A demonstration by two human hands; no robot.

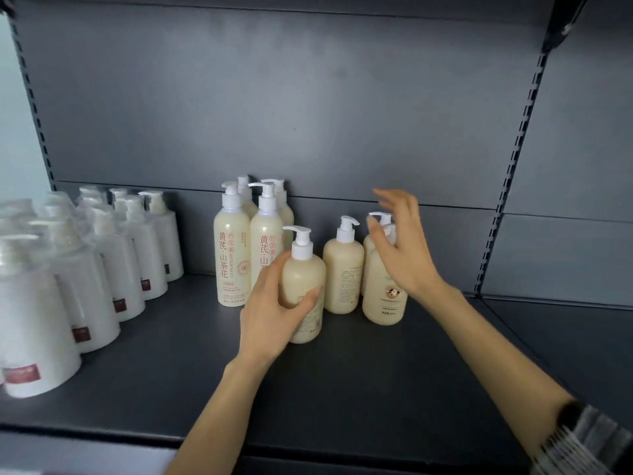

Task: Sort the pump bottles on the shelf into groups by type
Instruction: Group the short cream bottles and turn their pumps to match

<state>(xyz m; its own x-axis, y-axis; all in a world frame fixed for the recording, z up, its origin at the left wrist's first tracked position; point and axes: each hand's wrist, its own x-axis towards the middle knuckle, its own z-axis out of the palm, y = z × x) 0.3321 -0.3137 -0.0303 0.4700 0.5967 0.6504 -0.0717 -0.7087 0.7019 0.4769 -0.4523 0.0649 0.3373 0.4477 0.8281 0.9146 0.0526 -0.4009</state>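
Observation:
On the dark shelf (342,389) stand three kinds of pump bottle. Several white bottles with red labels (113,269) fill the left side in rows. Tall cream bottles with red characters (231,255) stand in the middle at the back. Short round beige bottles stand to their right. My left hand (270,313) is wrapped around the front beige bottle (303,286). Another beige bottle (343,272) stands upright behind it. My right hand (400,248) hovers with spread fingers in front of the pump of a labelled beige bottle (383,299); one more bottle is half hidden behind it.
A grey back panel (308,114) closes the shelf behind the bottles. Slotted uprights (513,159) run down the right side. Bare shelf floor lies in front of the beige bottles and to the right of them. A striped sleeve (582,443) shows at the lower right.

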